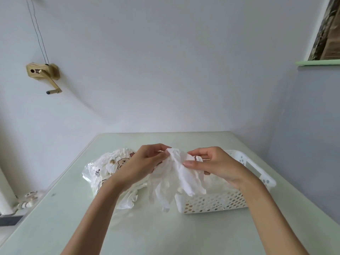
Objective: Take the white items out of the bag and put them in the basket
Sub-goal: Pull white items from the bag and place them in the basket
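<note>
Both hands hold up a bunch of white glove-like items [176, 179] above the table, between the bag and the basket. My left hand [145, 162] pinches the top left of the bunch. My right hand [211, 162] grips its top right. The white fingers of the items hang down and reach the table in front of the basket's left corner. The plastic bag [106, 166], clear with cartoon prints, lies crumpled on the left behind my left wrist. The white perforated basket [220, 201] stands on the right, partly under my right hand; what lies inside it is hard to tell.
The pale green table [165, 230] runs up to a white wall at the back and a grey wall at the right. A wooden crank fixture [44, 74] hangs on the left wall. Small objects [29, 199] lie on the floor beyond the table's left edge.
</note>
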The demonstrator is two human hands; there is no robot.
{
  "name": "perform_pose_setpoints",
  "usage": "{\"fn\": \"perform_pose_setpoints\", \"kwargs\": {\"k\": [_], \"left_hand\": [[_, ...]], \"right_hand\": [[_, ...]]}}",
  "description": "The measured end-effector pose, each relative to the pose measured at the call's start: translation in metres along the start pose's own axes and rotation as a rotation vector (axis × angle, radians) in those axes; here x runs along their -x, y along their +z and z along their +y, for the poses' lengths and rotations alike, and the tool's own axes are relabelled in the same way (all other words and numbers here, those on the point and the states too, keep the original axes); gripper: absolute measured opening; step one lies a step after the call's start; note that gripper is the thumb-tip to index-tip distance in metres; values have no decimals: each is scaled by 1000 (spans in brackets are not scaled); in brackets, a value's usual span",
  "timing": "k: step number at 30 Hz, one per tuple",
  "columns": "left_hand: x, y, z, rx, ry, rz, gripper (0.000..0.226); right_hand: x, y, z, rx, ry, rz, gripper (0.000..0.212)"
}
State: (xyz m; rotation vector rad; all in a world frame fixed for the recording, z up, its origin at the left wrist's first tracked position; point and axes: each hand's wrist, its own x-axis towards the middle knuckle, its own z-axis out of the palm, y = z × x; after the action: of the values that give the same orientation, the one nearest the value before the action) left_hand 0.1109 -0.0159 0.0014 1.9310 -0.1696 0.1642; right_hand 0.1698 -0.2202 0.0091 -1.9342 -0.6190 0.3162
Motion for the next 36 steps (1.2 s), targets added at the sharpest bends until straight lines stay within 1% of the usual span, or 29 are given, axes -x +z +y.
{"fn": "perform_pose_setpoints", "kwargs": {"k": [1,2,5,9,10,12,13,15,17,18,22,25,28,30,32,34,36], "left_hand": [[-1,-1,4,-7,9,-23,23],[-3,-1,8,-21,14,-47,23],[-7,1,19,-57,7,-119,25],[-10,19,36,-11,12,-265,26],[-12,27,39,-4,16,-271,27],[-17,41,41,55,0,-228,28],[-20,48,42,114,-25,-193,30],[-26,61,45,235,-88,-153,41],[-31,71,46,248,-105,-157,49],[-32,76,45,224,-83,-156,49],[-36,85,39,172,53,-93,23],[-38,77,37,172,81,-41,20],[-43,66,30,70,80,-58,16],[-45,63,25,31,51,-65,17],[-48,61,20,29,17,-65,18],[-49,60,16,40,5,-52,16],[-51,58,12,77,10,-34,18]], "right_hand": [[3,-7,-1,27,18,-33,19],[7,-15,-1,39,22,-21,16],[11,-42,-1,-30,-17,148,10],[13,-57,-6,-214,-139,287,16],[13,-58,-7,-257,-164,342,16],[13,-59,-11,-288,-196,448,17],[12,-60,-12,-254,-208,482,18],[10,-62,-13,-140,-245,514,27],[9,-65,-14,-29,-279,537,35],[9,-68,-14,16,-300,548,36],[13,-81,-12,199,-382,619,35],[19,-92,-4,423,-416,656,32],[22,-104,6,504,-404,623,34],[20,-111,9,454,-401,616,39],[18,-115,10,348,-377,581,44],[16,-117,9,170,-341,555,42],[14,-119,8,-85,-281,510,32]]}}
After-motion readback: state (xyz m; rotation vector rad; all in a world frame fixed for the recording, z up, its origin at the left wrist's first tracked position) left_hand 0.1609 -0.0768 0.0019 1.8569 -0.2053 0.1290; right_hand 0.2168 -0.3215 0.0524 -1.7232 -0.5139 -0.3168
